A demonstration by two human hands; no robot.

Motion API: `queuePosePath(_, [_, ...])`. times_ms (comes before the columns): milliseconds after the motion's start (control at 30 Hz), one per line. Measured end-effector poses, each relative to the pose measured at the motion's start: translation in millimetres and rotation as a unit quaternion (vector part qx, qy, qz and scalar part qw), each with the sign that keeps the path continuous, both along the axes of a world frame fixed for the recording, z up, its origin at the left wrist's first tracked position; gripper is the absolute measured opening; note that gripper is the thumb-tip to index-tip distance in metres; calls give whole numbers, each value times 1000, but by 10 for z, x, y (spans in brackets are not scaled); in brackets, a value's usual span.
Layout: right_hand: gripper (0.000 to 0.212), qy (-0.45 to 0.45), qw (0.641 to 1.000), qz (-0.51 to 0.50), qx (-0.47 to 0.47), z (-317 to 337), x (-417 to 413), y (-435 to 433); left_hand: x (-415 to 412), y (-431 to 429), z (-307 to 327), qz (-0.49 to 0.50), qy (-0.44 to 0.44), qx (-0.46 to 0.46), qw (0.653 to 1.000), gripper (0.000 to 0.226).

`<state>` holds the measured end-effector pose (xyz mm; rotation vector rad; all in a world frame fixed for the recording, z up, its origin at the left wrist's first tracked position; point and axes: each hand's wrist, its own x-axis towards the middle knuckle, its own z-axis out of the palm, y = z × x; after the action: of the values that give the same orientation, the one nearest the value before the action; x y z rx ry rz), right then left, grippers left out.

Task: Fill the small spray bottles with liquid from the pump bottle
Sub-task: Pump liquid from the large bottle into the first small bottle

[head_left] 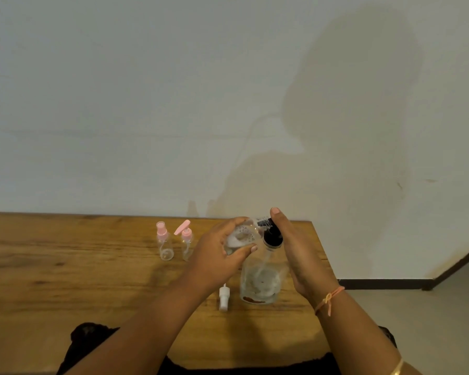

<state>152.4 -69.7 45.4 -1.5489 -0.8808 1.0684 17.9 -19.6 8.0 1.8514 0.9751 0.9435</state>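
Observation:
A clear pump bottle [259,282] with a black pump head [272,235] stands on the wooden table [65,266]. My right hand [295,253] rests on the pump head from the right. My left hand [222,253] holds a small clear bottle [241,236], foamy inside, tilted up against the pump's nozzle. A white spray cap [224,298] lies on the table just left of the pump bottle. Two small clear bottles with pink tops stand farther left: one with a spray top [164,242], one with a pump top [186,240].
The table's far edge meets a pale wall [228,104]. Its right edge [322,253] runs just beyond my right hand, with floor [417,320] and a dark skirting board past it. Dark clothing [92,345] shows at the table's near edge.

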Motion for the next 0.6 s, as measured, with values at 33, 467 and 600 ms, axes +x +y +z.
queuePosePath(33, [37,-2,1000,-4,0,-12,-4,2,-3,-2,6,1,-3,1,1000,48])
queuePosePath(467, [33,65,997,9,-28,46,47,-11,3,0,2,4,-14,7,1000,49])
queuePosePath(600, [32,62,998,-6,-23,24,35,3,4,7,-3,-3,3,0,1000,46])
